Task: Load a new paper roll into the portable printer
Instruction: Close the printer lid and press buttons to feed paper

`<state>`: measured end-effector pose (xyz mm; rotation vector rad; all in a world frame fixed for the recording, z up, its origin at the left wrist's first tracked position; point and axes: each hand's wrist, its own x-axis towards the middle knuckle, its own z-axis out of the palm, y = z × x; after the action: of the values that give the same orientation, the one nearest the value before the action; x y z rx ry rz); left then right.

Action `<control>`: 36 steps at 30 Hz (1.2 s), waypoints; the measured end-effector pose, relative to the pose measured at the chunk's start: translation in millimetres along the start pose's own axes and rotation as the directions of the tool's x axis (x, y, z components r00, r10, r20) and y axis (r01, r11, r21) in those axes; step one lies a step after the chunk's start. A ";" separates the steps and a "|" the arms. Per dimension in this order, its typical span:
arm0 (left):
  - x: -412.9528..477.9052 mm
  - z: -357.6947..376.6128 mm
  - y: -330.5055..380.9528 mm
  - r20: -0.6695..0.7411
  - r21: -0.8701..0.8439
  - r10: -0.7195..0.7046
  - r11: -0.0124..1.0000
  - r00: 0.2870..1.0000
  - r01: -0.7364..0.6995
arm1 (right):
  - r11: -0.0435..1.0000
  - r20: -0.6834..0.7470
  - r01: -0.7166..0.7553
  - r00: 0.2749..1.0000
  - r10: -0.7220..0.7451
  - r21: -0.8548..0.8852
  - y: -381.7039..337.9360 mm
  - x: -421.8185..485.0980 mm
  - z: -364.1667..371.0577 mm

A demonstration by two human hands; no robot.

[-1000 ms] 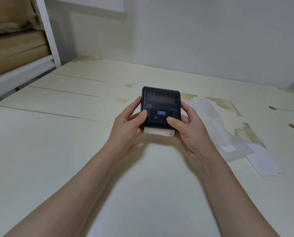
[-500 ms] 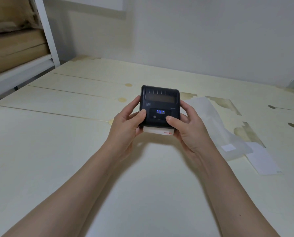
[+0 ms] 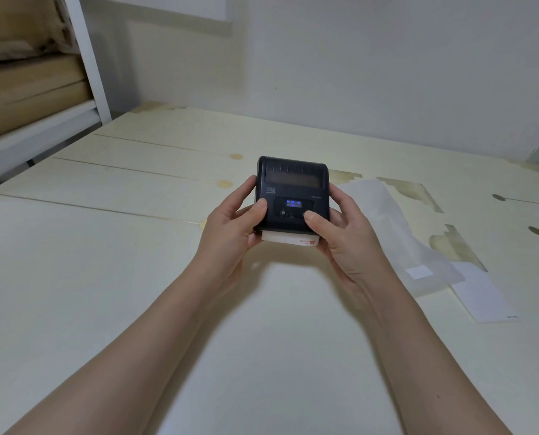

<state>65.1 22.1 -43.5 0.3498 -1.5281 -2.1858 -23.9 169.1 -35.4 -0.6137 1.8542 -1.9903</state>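
1. i keep the printer (image 3: 292,193) lifted just above the table (image 3: 105,277), my left hand (image 3: 230,229) and right hand (image 3: 343,233) wrapped around its two sides.
2. my right thumb sits on the button panel (image 3: 293,208); i'd press there lightly and squarely.
3. a paper strip (image 3: 290,239) pokes from the near edge; i should check it feeds out straight.

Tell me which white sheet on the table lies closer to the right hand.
The translucent plastic bag, which runs from behind the right hand toward the near right. The opaque white paper strip lies beyond its near end, farther right.
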 end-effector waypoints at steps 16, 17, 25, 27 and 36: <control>6.9 -9.6 2.2 -0.166 -0.069 -0.039 0.997 0.985 0.028 | 0.983 -0.069 -0.177 0.982 0.174 -0.042 -14.3 -3.9 8.2; 7.9 -10.2 1.5 -0.176 -0.044 -0.039 0.999 0.984 0.032 | 0.979 -0.076 -0.188 0.980 0.183 -0.076 -13.5 -3.7 8.2; 14.8 -12.6 -6.4 -0.182 0.355 0.027 0.934 0.983 0.040 | 0.948 -0.136 -0.159 0.983 0.126 -0.275 -7.1 -6.4 9.1; 17.6 -13.6 -8.2 -0.161 0.509 0.090 0.861 0.983 0.005 | 0.947 -0.133 -0.159 0.983 0.126 -0.280 -6.1 -6.6 10.3; 23.5 -23.8 -11.8 -0.169 0.795 0.167 0.606 0.971 0.034 | 0.939 -0.117 -0.162 0.984 0.133 -0.303 -3.0 -7.0 14.7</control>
<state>52.9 -5.6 -61.8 0.7709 -2.2538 -1.1970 -9.9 160.7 -32.2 -0.4522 2.2255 -1.6715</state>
